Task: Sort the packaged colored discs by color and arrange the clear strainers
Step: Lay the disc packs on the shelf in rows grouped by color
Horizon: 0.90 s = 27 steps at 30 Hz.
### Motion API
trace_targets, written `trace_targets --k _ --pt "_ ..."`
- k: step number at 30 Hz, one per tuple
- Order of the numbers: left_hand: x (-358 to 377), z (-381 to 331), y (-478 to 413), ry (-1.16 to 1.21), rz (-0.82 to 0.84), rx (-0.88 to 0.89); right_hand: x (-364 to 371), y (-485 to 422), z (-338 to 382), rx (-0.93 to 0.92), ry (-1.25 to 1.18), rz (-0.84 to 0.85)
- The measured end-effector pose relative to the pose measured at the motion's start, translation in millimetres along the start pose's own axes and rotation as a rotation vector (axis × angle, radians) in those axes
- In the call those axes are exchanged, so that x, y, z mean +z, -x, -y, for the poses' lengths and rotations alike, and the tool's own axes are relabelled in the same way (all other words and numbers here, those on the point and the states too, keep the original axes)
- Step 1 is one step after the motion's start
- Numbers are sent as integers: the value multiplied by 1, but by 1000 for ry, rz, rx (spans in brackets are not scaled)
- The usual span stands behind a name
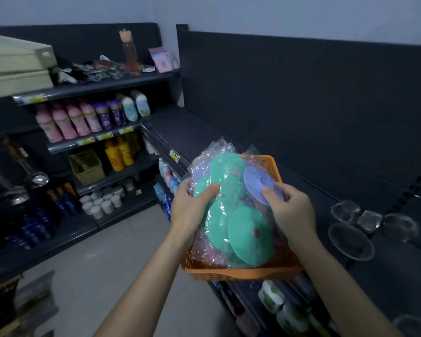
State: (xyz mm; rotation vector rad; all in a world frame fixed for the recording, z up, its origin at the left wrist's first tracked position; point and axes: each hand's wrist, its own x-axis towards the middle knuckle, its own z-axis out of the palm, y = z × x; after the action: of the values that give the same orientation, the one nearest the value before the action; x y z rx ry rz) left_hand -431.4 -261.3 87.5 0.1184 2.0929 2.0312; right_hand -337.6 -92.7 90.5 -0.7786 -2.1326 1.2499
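An orange basket (238, 272) sits on the dark shelf edge, full of discs in clear wrappers. Several green discs (249, 233) lie on top, with pink and purple ones half hidden under them. My left hand (192, 207) holds the stack of green discs at its left side, thumb on top. My right hand (292, 211) pinches a purple disc (258, 181) lifted at the basket's right. Clear strainers (350, 240) lie on the shelf to the right.
The dark shelf (204, 135) runs back behind the basket along a dark back panel. To the left stand shelves with pink and purple bottles (83, 117), yellow bottles (119, 154) and a beige basket (86, 167). Rolls (271, 296) sit on the shelf below.
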Motion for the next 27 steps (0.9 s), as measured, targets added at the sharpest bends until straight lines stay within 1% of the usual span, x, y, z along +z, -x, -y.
trace_targets --k 6,11,15,19,22,27 --pt "-8 0 -70 -44 -58 0 51 -58 1 28 -11 58" --pt "-4 -7 -128 -81 -50 1 84 -112 4 93 -5 79" --pt "-1 -8 -171 -103 -45 -4 108 -146 5 88 -8 74" --pt "0 -6 -211 -62 3 -24 128 -170 5 104 4 48" --pt "0 -4 -243 -46 69 -63 143 -187 3 136 25 21" --pt "1 1 -311 -52 154 -74 179 -220 2 206 37 -88"
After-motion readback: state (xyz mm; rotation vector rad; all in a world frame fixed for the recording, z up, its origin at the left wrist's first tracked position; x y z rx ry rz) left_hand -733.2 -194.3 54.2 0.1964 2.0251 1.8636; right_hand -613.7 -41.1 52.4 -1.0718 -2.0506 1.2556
